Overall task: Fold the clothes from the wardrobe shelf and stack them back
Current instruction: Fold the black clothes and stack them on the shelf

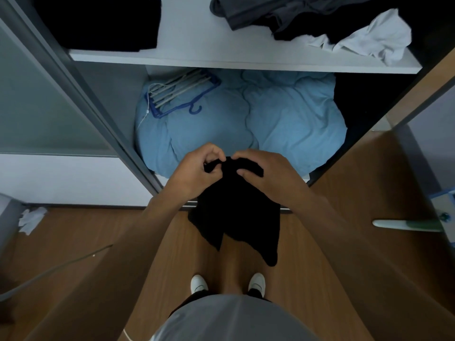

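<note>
A black soft cloth garment [236, 212] is held in the air in front of the open wardrobe, above the brown wooden floor [73, 242], and it hangs down from both hands. Its top edge is pinched by the left grip [197, 168], with the thumb and the curled fingers closed on a small bunch of the cloth. The same edge is pinched just beside it by the right grip [266, 173], whose thumb is pressed on the cloth from the near side. The two grips are almost touching each other. The lower part of the garment is divided in two hanging ends.

On the white flat wardrobe shelf [221, 61], at its left end, a folded pile of black clothes [98, 23] is seen. On the right part of the same shelf a crumpled dark grey garment [270, 13] and a crumpled white garment [374, 38] are lying unfolded, near each other. Under the shelf a light blue puffy duvet [246, 119] is placed, and a bundle of blue and white plastic hangers [179, 94] is lying on its left side. Two white shoes [199, 283] are seen on the floor below the garment.
</note>
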Available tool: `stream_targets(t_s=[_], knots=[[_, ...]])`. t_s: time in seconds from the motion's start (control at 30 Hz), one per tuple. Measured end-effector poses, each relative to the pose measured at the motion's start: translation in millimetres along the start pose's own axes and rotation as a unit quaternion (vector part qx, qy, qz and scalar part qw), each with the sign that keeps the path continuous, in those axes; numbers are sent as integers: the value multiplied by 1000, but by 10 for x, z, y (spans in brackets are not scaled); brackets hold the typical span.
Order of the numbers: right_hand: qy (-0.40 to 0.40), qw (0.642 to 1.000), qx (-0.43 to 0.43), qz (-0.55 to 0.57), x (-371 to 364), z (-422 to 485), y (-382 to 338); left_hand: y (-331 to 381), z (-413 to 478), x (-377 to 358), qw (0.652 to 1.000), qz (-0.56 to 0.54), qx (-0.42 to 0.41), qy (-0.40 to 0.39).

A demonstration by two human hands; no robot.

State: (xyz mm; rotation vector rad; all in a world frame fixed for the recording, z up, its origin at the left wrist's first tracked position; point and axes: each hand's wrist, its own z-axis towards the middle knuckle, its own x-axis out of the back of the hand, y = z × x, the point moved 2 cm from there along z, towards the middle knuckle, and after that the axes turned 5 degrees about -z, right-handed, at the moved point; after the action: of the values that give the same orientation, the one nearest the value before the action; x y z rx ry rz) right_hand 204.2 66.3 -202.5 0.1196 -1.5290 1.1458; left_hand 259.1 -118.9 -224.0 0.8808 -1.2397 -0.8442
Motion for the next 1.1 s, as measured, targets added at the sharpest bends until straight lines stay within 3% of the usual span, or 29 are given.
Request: stream_targets(t_s=[0.13,0.43,0.73,0.97,1.1], knots=[[23,998,-46,-27,26,29,-21,40,-3,-4,1000,-10,9,-7],[71,997,-10,-31,-3,19,-138,158,30,49,999,-40,-13,5],[87,994,-61,-15,-47,30,-125,183,35,37,998,-44,-26,-20],[102,995,-16,3,31,112,-227,73,9,69,996,15,-75,-47],[102,995,15,10,90,131,-297,-163,-5,68,994,79,-46,-63]])
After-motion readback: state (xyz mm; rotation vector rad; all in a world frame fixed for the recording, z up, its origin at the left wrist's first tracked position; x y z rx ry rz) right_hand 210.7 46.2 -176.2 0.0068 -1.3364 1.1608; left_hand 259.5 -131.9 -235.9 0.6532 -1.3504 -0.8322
